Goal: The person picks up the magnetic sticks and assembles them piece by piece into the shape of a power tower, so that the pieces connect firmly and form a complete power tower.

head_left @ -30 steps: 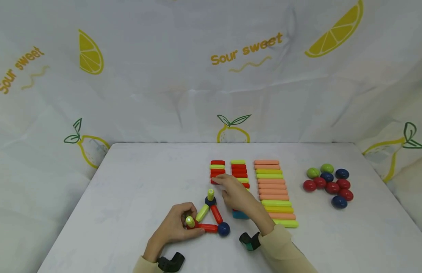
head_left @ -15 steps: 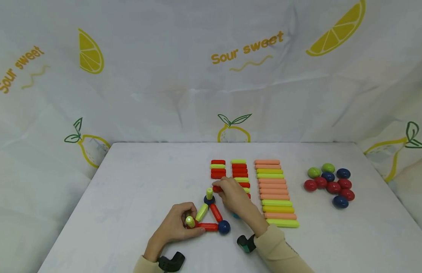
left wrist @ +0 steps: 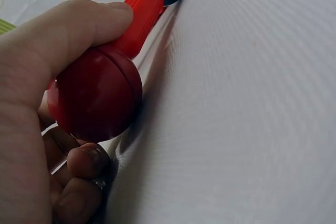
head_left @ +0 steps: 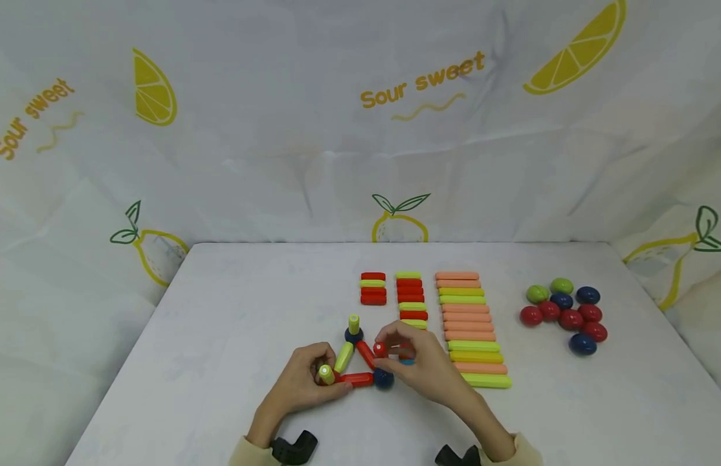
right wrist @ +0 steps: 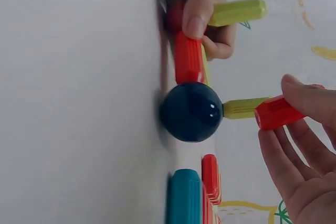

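Observation:
A triangle of red and yellow-green rods joined by balls lies on the table. My left hand [head_left: 299, 382] grips its left corner, thumb on the red rod [left wrist: 143, 17] beside the dark red ball [left wrist: 100, 93]. Upright yellow-green rods stand on that corner [head_left: 326, 374] and on the far blue ball [head_left: 353, 335]. My right hand [head_left: 427, 366] pinches a short red rod [right wrist: 281, 111] between thumb and fingers. That rod hangs over the near-right blue ball [right wrist: 191, 111], with a gap between them in the right wrist view.
Two columns of short red and yellow-green rods [head_left: 373, 292] lie behind, with a teal rod [right wrist: 185, 198] at the near end. Longer orange and yellow rods [head_left: 468, 327] lie right of them. Several loose balls [head_left: 571, 320] sit at far right. A lemon-print cloth [head_left: 279, 162] hangs behind.
My right hand has taken a short red rod from the left column and brought it toward me, over the near-right blue ball. The left hand keeps its grip; the triangle has turned slightly.

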`<action>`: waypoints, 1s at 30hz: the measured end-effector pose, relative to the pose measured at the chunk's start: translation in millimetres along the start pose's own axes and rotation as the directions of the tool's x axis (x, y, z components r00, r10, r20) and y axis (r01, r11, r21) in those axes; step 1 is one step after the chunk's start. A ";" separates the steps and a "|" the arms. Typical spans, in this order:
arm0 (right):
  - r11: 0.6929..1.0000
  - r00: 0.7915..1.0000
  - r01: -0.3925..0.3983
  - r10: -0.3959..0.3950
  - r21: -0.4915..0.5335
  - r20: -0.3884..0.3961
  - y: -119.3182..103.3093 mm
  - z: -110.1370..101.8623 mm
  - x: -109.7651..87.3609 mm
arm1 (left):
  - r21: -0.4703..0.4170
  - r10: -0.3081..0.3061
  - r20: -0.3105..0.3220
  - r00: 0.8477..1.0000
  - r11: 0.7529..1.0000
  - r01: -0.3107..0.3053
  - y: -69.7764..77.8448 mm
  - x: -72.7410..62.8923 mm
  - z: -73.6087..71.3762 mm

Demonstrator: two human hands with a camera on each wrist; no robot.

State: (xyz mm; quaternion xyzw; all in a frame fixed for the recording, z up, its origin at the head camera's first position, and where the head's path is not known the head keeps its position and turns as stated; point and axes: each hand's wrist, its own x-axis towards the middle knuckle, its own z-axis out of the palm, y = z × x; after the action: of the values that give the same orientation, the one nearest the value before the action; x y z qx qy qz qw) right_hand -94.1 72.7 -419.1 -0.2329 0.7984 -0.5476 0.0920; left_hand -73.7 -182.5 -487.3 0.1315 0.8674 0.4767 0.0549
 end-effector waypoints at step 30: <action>0.860 0.926 -0.142 -0.060 -0.491 -0.373 15.0 -90.5 -44.1 | -0.113 0.140 -0.045 0.989 0.983 -0.144 -5.3 -4.4 -2.1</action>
State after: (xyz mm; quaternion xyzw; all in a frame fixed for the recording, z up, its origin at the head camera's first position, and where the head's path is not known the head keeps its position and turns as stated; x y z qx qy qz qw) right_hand -96.0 173.2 -402.9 -0.1225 0.9217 -0.3494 -0.1154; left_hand -70.8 -188.1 -490.7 0.1807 0.8275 0.5314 0.0125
